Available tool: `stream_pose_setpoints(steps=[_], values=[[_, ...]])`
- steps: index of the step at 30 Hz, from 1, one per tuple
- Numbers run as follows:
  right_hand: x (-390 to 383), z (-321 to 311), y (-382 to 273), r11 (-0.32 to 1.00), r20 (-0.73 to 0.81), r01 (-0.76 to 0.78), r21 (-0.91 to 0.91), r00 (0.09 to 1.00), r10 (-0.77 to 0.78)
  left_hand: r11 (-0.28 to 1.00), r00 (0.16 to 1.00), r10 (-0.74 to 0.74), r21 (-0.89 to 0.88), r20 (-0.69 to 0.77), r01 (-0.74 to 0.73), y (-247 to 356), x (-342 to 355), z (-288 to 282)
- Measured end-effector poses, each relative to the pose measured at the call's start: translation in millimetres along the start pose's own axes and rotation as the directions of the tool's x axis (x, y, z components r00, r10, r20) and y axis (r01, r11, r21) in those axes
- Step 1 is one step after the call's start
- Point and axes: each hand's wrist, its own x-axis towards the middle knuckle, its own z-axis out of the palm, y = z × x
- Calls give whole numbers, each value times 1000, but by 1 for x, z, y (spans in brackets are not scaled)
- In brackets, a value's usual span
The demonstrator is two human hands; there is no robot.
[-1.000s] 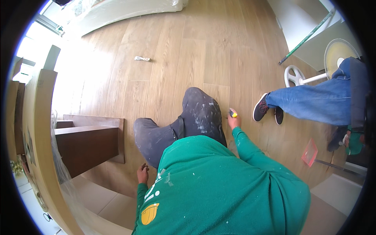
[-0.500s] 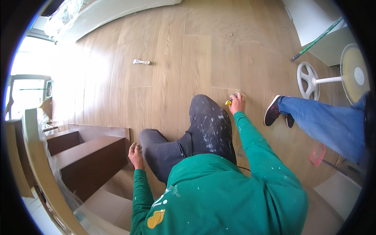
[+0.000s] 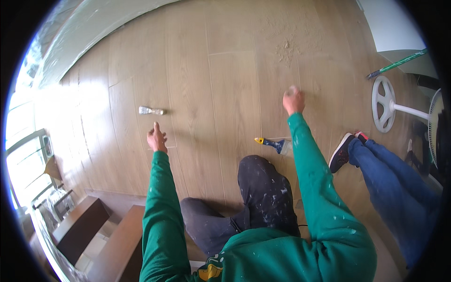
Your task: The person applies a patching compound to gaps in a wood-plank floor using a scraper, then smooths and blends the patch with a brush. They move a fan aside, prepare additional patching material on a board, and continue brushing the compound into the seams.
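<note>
My left hand [image 3: 157, 137] hangs over the wood floor with thumb and fingers apart, holding nothing. Just beyond it lies a short, whitish, paint-smeared hand tool [image 3: 151, 111], broad at one end and narrow at the other; its exact kind is unclear. Further right, my right hand [image 3: 294, 99] reaches forward over the floor, its fingers blurred and seemingly curled. Between that arm and my paint-spotted knee rests a paintbrush [image 3: 273, 144] with a blue handle, yellow tip and pale bristles, touched by neither hand.
Scattered debris [image 3: 286, 47] lies ahead on the floor. At right are a white pedestal fan [image 3: 384, 104], a green pole [image 3: 397, 63] and another person's jeans-clad legs [image 3: 376, 178]. Dark brown wooden furniture [image 3: 80, 228] stands at lower left; plastic-wrapped furniture [image 3: 89, 42] lines the far left.
My right hand has let go of the paintbrush and moved forward. My left hand has come up from beside the brown furniture toward the whitish tool. The view has shifted.
</note>
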Motion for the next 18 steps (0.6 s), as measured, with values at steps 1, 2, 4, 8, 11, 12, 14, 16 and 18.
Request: stream_pose_setpoints(steps=[1, 2, 4, 8, 11, 12, 14, 16, 18], values=[[20, 0, -10, 1000, -278, -14, 3, 960, 14, 997, 1000, -11, 74, -24, 12, 18, 15, 21], [43, 2, -22, 995, -380, -93, -19, 922, 79, 988, 997, 7, 151, -80, 5, 31, 29, 42], [77, 14, -32, 962, -568, -267, -47, 800, 194, 964, 985, 31, 266, -171, 16, 53, 41, 89], [71, 43, -71, 965, -536, -259, -36, 820, 200, 858, 920, 201, 514, -336, 0, 43, 118, 71], [61, 47, -83, 970, -506, -240, -47, 843, 184, 848, 926, 186, 529, -329, 17, 42, 133, 43], [66, 45, -74, 968, -537, -242, -71, 827, 168, 798, 903, 326, 593, -278, -106, 42, 118, 59], [74, 41, -50, 957, -586, -266, -116, 797, 150, 641, 810, 572, 690, -134, -338, 53, 51, 109], [74, 40, -51, 958, -594, -261, -117, 792, 143, 554, 776, 601, 601, 190, -576, 97, -14, 142], [73, 41, -56, 960, -586, -255, -118, 798, 140, 287, 492, 751, 454, 440, -843, 126, -64, 188]])
